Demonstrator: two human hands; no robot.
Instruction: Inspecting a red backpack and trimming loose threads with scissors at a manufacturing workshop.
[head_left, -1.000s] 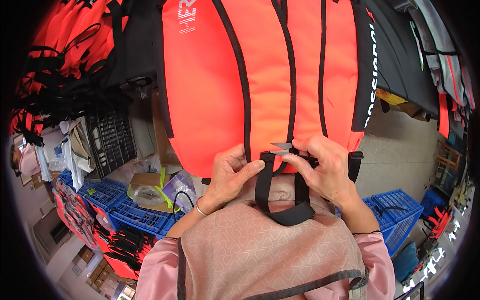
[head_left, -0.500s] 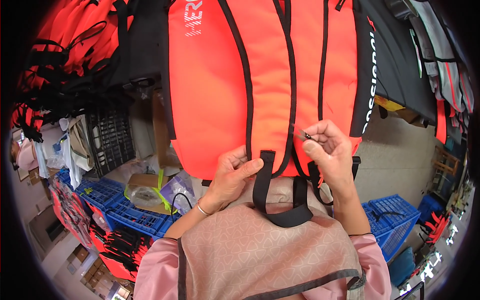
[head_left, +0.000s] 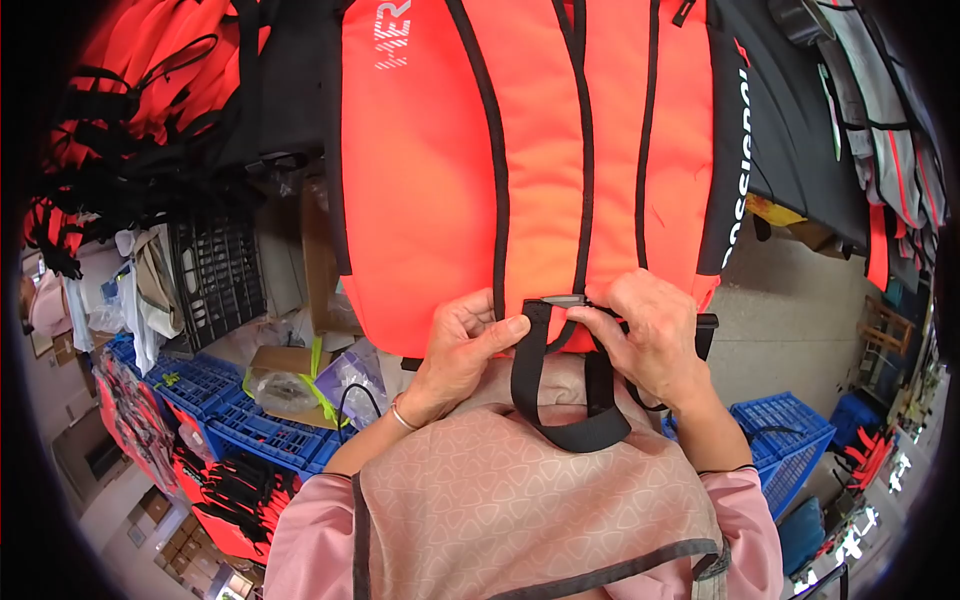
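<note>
A bright orange-red backpack (head_left: 420,180) with black trim lies before me, its padded shoulder straps facing up. My left hand (head_left: 462,345) is closed on the lower end of one shoulder strap (head_left: 545,200), its thumb beside the join with the black webbing (head_left: 580,432). That webbing hangs in a loop over the patterned apron on my lap. My right hand (head_left: 655,335) is closed around small thread snips (head_left: 565,300). Their grey blades lie across the strap's end, at the top of the webbing; the handles are hidden in my fingers.
More orange and black bags (head_left: 165,60) are piled at the far left. Blue plastic crates (head_left: 275,428) stand at the left, with an open cardboard box (head_left: 285,385) beside them. Another blue crate (head_left: 785,440) stands at the right. A black surface (head_left: 800,150) lies beyond the backpack.
My right hand has moved left and slightly down, bringing the snips from above the strap onto its lower end. The left hand has kept its hold at nearly the same place.
</note>
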